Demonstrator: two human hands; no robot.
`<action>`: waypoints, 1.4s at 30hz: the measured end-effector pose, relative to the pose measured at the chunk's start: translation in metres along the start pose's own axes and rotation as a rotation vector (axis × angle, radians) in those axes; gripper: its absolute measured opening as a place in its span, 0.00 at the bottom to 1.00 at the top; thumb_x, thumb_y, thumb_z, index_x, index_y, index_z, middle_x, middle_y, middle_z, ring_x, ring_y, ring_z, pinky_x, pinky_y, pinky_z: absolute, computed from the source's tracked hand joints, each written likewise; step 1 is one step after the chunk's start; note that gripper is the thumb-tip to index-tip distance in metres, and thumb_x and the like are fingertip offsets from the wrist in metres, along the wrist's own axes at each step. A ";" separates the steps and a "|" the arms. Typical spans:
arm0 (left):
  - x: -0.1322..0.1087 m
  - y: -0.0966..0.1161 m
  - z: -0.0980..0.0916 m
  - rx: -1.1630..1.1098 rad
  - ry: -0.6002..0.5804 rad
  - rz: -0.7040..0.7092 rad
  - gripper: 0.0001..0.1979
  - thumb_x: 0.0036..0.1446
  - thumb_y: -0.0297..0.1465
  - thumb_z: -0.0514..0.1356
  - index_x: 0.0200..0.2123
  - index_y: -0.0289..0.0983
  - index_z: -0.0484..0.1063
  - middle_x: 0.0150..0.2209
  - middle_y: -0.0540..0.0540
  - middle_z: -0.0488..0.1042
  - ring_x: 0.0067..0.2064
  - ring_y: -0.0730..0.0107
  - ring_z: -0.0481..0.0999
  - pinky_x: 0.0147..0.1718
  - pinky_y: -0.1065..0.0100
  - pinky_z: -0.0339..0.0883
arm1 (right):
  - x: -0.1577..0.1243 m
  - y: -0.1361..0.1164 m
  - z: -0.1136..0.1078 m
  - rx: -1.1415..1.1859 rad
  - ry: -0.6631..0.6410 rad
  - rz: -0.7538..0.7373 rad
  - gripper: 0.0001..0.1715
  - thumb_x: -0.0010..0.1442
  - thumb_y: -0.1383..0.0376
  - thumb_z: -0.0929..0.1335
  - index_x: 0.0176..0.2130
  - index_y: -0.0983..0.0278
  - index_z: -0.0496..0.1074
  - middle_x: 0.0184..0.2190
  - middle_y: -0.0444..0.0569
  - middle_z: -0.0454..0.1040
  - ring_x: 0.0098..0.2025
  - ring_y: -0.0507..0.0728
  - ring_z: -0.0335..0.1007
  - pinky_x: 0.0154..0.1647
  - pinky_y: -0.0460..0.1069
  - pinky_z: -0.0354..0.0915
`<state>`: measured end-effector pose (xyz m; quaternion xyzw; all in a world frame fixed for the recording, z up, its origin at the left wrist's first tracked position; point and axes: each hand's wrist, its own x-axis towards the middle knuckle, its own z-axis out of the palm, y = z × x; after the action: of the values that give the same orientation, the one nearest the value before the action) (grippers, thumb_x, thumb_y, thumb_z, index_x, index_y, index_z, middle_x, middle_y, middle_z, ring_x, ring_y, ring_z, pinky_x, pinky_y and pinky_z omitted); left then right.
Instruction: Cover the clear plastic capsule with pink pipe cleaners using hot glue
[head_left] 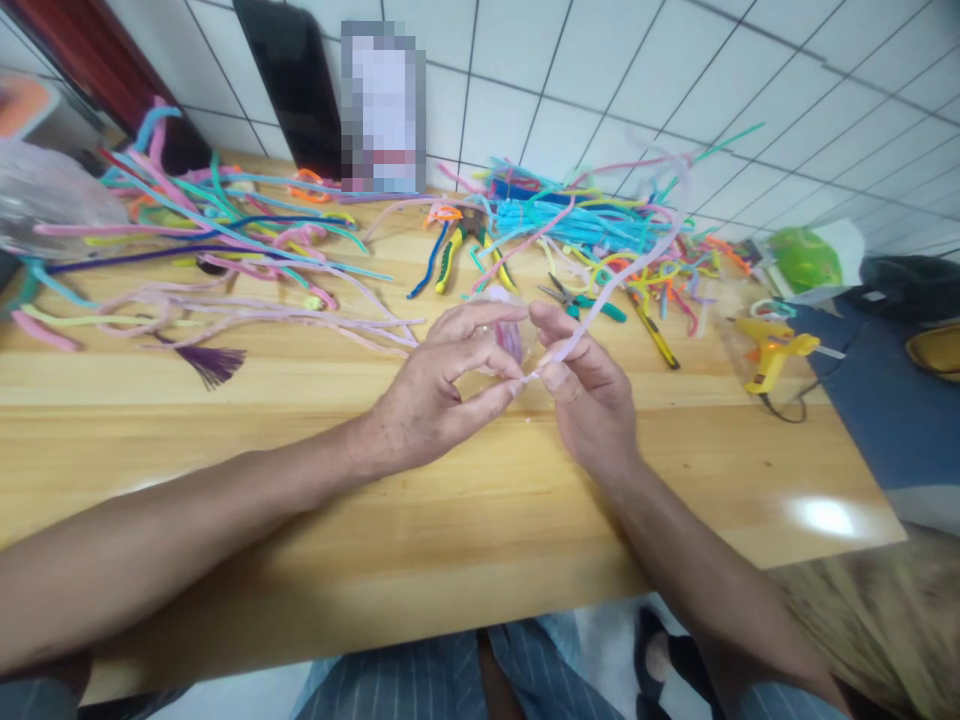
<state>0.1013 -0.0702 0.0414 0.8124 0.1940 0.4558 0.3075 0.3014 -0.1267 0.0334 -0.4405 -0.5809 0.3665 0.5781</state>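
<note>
A pale lilac pipe cleaner (pixel 626 278) runs between my hands over the middle of the table. My left hand (pixel 450 375) pinches its thin end between thumb and forefinger. Just to the right, my right hand (pixel 589 390) grips the same stem between thumb and fingers, and the long free part arcs up and to the right. Behind my fingers sits a small clear, roundish item with pink and lilac inside (pixel 508 335); its kind is partly hidden. Beyond my left hand, more lilac pipe cleaners (pixel 300 318) lie on the wood.
Loose coloured pipe cleaners (pixel 225 215) and a blue bundle (pixel 577 222) line the table's (pixel 262 440) back. Yellow-black pliers (pixel 452 255), green-handled pliers (pixel 600 306), a yellow utility knife (pixel 660 335) and a yellow glue gun (pixel 776 358) with its cord lie nearby. A purple tassel (pixel 206 362) lies left.
</note>
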 end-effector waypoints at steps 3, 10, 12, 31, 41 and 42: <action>-0.001 -0.001 0.001 0.033 0.017 0.013 0.04 0.67 0.25 0.66 0.41 0.40 0.78 0.64 0.39 0.77 0.67 0.56 0.76 0.68 0.48 0.68 | -0.002 0.000 -0.001 -0.034 -0.002 -0.005 0.07 0.69 0.53 0.75 0.42 0.51 0.81 0.66 0.41 0.78 0.74 0.65 0.66 0.79 0.67 0.56; -0.001 -0.002 0.004 0.093 0.055 0.069 0.03 0.67 0.28 0.68 0.43 0.41 0.77 0.58 0.39 0.81 0.64 0.55 0.79 0.66 0.46 0.69 | -0.001 -0.003 -0.004 -0.097 0.021 -0.031 0.09 0.69 0.51 0.73 0.42 0.51 0.80 0.63 0.43 0.79 0.71 0.65 0.69 0.77 0.67 0.60; -0.001 -0.003 0.004 0.093 0.057 0.073 0.03 0.67 0.28 0.68 0.43 0.41 0.77 0.58 0.39 0.81 0.64 0.55 0.79 0.66 0.47 0.69 | -0.001 -0.002 -0.004 -0.110 0.018 -0.027 0.09 0.69 0.51 0.73 0.42 0.52 0.80 0.63 0.44 0.79 0.71 0.66 0.69 0.76 0.67 0.60; 0.002 -0.063 -0.005 0.181 -0.086 -0.091 0.38 0.71 0.47 0.64 0.76 0.43 0.56 0.73 0.35 0.66 0.75 0.49 0.66 0.74 0.45 0.62 | 0.037 0.023 -0.058 -0.801 0.070 0.177 0.13 0.65 0.53 0.70 0.33 0.57 0.74 0.34 0.48 0.78 0.39 0.62 0.74 0.46 0.58 0.71; -0.011 -0.056 0.001 0.115 -0.104 -0.064 0.41 0.65 0.44 0.71 0.74 0.46 0.56 0.72 0.34 0.63 0.76 0.43 0.62 0.74 0.39 0.61 | 0.015 0.011 -0.026 -0.669 -0.151 -0.142 0.18 0.70 0.56 0.70 0.55 0.60 0.72 0.49 0.55 0.78 0.49 0.63 0.78 0.54 0.60 0.74; -0.012 -0.056 0.001 0.097 -0.101 -0.073 0.40 0.65 0.45 0.70 0.74 0.46 0.57 0.72 0.34 0.63 0.77 0.43 0.61 0.74 0.39 0.61 | 0.014 0.010 -0.024 -0.651 -0.157 -0.131 0.17 0.70 0.56 0.71 0.55 0.60 0.72 0.49 0.55 0.78 0.49 0.63 0.78 0.54 0.60 0.74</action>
<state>0.0940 -0.0364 -0.0050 0.8407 0.2299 0.3929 0.2934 0.3269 -0.1120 0.0303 -0.5341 -0.7373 0.1567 0.3829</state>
